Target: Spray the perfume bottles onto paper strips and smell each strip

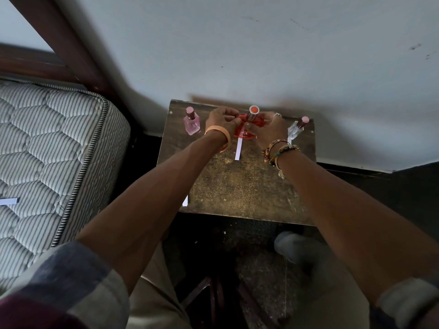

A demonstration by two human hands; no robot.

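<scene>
- I had both hands at the squat red glass perfume bottle (245,132), which stood upright at the back middle of the worn brown wooden tabletop (249,186), close to the wall.
- The left hand (222,122) sat at the bottle's left, its fingers curled and pinching at the shoulder just below the tall silver cap with an orange top (253,112). The right hand (269,127) gripped the right side of the body, fingers curled round the glass.
- The relation I judged decisive: the cap pointed straight up between the two hands, and a narrow white paper strip (238,149) lay flat just in front of the bottle, its long axis running from the base toward me. Both hands were about equally near, with the left fingers closer to the cap.
- A pale pink glass perfume bottle (192,123) stood just left of the left hand, and a clear glass perfume bottle with a pink cap (295,129) just right of the right hand. I reckoned a wide wrist swing could knock either.
- A second white strip (185,201) lay at the tabletop's near left edge, partly hidden by the forearm, and a third strip (9,201) lay on the striped quilted mattress (59,143), well apart.
</scene>
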